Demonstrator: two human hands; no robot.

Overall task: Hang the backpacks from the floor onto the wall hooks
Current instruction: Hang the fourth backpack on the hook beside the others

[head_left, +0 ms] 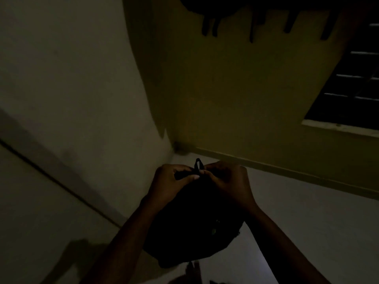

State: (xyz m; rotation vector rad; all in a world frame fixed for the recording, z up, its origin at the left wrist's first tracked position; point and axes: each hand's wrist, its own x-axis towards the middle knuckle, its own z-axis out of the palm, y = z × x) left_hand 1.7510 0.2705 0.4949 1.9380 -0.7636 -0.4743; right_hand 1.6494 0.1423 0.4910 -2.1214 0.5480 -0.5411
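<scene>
- The black fabric backpack (190,228) is off the floor, held up in front of the person between the two forearms, low in the middle of the view
- Its bulk hangs below the hands, and its lower edge is near a bare foot (192,271) at the bottom of the view
- A narrow black carry loop (198,166) stands up from the top of the backpack, right between the two hands
- The left hand (172,181) has its fingers curled around the top of the backpack, and the thumb presses dark strap material just left of the loop
- The right hand (225,181) is curled the same way and pinches the top of the backpack just right of the loop, its fingertips almost meeting those of the left hand
- The room is very dim, so the backpack's pockets and zips cannot be made out
- Behind the hands a pale plaster wall (71,78) on the left meets an olive-painted wall (235,89) in a corner
- A dark skirting strip (287,171) runs along the foot of the olive wall, above the light, smooth floor (307,212)
- A louvred window with pale slats (352,89) is set in the olive wall at the right
- Dark hanging shapes with dangling strips (256,15) cross the top edge of the view, high on the olive wall and well apart from the held backpack; what they are cannot be told
</scene>
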